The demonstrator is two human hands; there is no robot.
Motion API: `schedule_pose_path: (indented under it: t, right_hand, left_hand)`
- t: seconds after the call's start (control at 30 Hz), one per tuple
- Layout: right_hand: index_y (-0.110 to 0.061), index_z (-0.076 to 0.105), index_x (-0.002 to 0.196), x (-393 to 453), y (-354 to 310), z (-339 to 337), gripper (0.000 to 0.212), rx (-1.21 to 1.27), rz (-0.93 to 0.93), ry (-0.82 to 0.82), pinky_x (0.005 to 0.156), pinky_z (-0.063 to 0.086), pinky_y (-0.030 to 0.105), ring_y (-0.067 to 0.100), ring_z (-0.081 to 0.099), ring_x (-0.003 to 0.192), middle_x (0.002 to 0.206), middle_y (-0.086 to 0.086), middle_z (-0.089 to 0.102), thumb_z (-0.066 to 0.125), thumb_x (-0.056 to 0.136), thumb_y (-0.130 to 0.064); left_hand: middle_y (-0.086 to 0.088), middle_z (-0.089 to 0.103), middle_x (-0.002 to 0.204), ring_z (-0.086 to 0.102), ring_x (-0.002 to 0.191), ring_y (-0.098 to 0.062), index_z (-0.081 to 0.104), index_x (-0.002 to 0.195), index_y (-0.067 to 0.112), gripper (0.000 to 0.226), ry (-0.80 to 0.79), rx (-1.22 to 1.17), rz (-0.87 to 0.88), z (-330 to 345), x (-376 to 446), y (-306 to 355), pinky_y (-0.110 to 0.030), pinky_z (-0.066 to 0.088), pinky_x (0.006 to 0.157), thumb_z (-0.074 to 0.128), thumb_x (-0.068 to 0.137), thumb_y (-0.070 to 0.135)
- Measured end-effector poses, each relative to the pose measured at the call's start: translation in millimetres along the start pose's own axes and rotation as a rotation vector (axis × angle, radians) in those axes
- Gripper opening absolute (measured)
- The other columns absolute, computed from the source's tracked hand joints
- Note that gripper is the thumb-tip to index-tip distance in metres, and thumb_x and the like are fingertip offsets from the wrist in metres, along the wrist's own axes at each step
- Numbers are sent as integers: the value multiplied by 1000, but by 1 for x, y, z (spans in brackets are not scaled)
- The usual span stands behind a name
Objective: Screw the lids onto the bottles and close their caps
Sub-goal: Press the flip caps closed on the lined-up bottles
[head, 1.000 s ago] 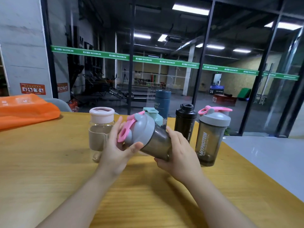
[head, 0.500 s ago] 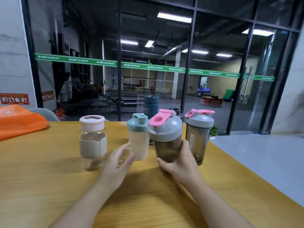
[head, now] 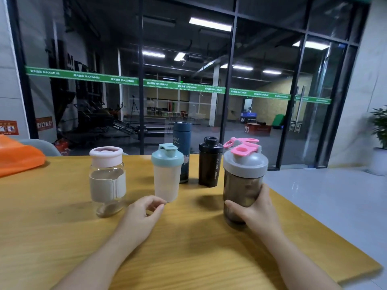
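Note:
My right hand (head: 257, 212) grips the lower body of a smoky shaker bottle (head: 240, 185) that stands upright on the wooden table (head: 188, 258). Its grey lid (head: 245, 165) is on and the pink flip cap (head: 244, 150) lies down over it. Behind it only the pink top of a second shaker (head: 240, 141) shows. My left hand (head: 140, 216) rests empty on the table, fingers loosely curled, just in front of a frosted bottle with a teal lid (head: 167, 181). A glass bottle with a pink lid (head: 106, 178) stands to the left.
A dark blue flask (head: 182, 143) and a black sport bottle (head: 209, 164) stand at the back. An orange bag (head: 18, 160) lies at the far left. The table's right edge runs close beside the shaker. A glass wall is behind; a potted plant (head: 380, 130) stands far right.
The shaker went from tilted in both hands to upright, then moved right and was set down in front of the other shaker. My left hand let go and curled near the teal-lidded bottle.

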State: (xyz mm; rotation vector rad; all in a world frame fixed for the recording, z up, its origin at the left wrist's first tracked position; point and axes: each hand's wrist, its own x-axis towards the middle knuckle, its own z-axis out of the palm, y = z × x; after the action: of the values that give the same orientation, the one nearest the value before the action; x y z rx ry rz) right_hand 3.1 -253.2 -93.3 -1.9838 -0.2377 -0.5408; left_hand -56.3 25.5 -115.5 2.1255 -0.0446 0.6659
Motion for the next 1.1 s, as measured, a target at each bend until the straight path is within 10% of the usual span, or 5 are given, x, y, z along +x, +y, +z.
schedule_pose_path:
  t: [0.57, 1.1]
  right_hand:
    - [-23, 38, 105, 24, 40, -45, 70, -151, 12, 64, 74, 45, 35, 17, 55, 94, 98, -10, 55, 84, 57, -46]
    - [-25, 37, 107, 37, 57, -41, 68, -111, 22, 65, 75, 43, 34, 14, 54, 95, 104, -8, 54, 76, 61, -56]
  left_hand:
    - [22, 50, 111, 45, 108, 8, 56, 110, 34, 24, -151, 189, 295, 38, 28, 58, -8, 35, 88, 58, 91, 20]
    - [3, 42, 141, 25, 132, -17, 39, 137, 23, 43, -106, 275, 338, 103, 114, 168, -34, 30, 102, 49, 95, 22]
